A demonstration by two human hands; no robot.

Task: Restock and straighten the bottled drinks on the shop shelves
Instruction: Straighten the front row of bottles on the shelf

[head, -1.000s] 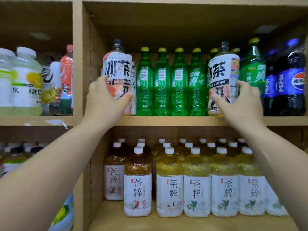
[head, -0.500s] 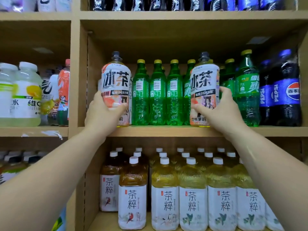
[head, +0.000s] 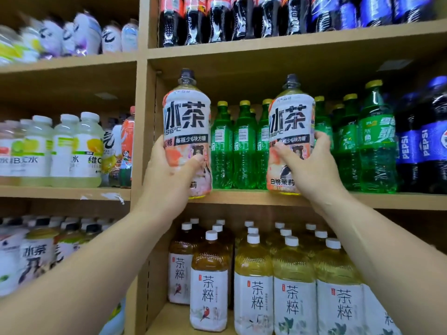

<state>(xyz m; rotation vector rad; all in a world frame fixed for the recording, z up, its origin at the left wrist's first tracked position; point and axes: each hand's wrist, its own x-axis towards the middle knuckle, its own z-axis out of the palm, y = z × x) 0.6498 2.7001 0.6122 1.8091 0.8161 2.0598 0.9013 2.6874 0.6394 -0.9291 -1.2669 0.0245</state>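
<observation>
Two large tea bottles with white-and-peach labels and dark caps stood upright at the front edge of the middle shelf [head: 242, 198], one in each hand. The left hand [head: 169, 175] was wrapped around the lower half of the left tea bottle [head: 186, 131], thumb across the label front, at the left end of the compartment just beside the wooden upright [head: 141, 141]. The right hand [head: 312, 170] gripped the right tea bottle [head: 291, 131] the same way — fingers curled behind it, thumb on the front. Both bottle bases sat at the shelf lip; whether they rested fully on the board I could not tell.

Between and behind the two bottles stood a row of green soda bottles [head: 244, 146] with yellow caps, and more green ones, including a bigger bottle [head: 377, 141], continued to the right, next to dark Pepsi bottles [head: 423, 146]. Below, the lower shelf held amber and yellow tea bottles with white caps [head: 292, 286] in close rows. Above, cola bottles [head: 217, 18] lined the top shelf. In the left bay, pale lemon drink bottles [head: 79, 151] stood together — those above them were blurred.
</observation>
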